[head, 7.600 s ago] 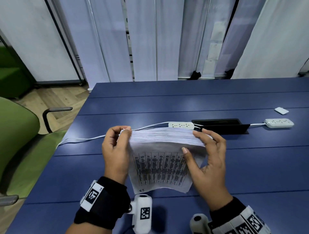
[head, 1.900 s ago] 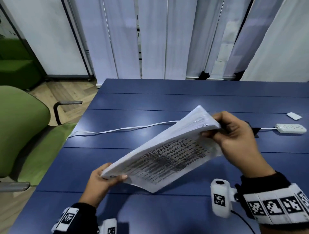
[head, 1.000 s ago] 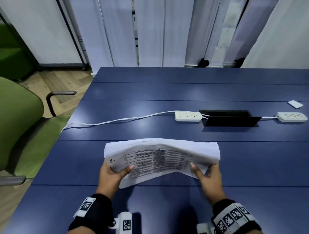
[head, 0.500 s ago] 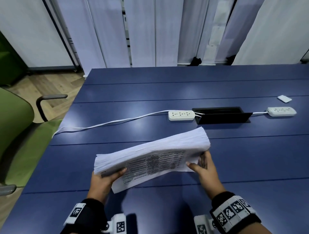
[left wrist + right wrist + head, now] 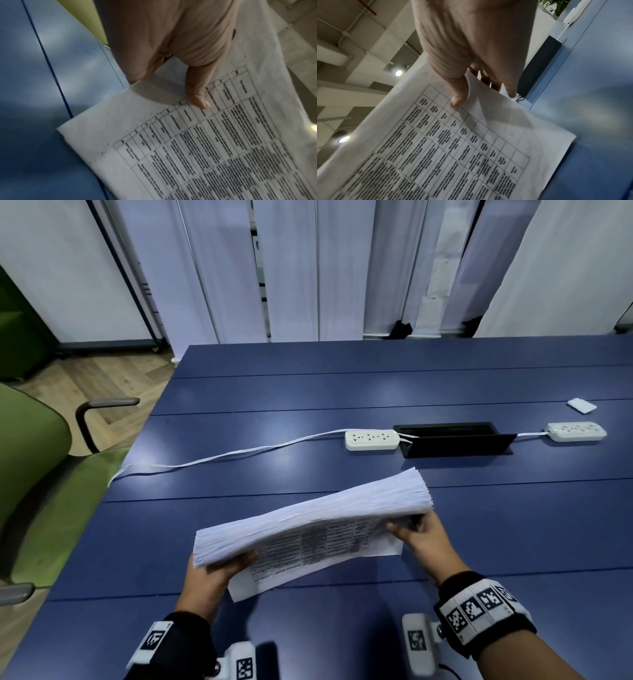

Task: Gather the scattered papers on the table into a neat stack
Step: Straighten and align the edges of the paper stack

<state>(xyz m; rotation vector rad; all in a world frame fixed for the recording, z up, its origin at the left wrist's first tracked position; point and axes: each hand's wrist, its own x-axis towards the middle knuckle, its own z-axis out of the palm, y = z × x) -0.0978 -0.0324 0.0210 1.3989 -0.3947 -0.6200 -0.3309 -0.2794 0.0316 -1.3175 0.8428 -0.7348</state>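
A thick stack of white papers (image 5: 315, 515) with a printed table on its near face is held tilted above the blue table (image 5: 376, 381), right end higher. My left hand (image 5: 219, 570) grips the stack's lower left corner, thumb pressed on the printed sheet (image 5: 197, 142). My right hand (image 5: 416, 534) grips the upper right end, thumb on the printed face (image 5: 462, 148) and fingers behind it. The near sheet hangs lower than the others, its bottom edge close to the table; contact cannot be told. The left wrist view shows my left hand (image 5: 199, 100), the right wrist view my right hand (image 5: 458, 100).
Beyond the stack lie a white power strip (image 5: 371, 440) with a long cord (image 5: 222, 457), a black cable box (image 5: 455, 440), a second power strip (image 5: 575, 432) and a small white card (image 5: 581, 405). A green chair (image 5: 37, 474) stands at the table's left edge.
One second ago the stack was level between both hands. It has since tilted, right end raised and left end lowered, and shifted slightly right. Both hands keep their grip.
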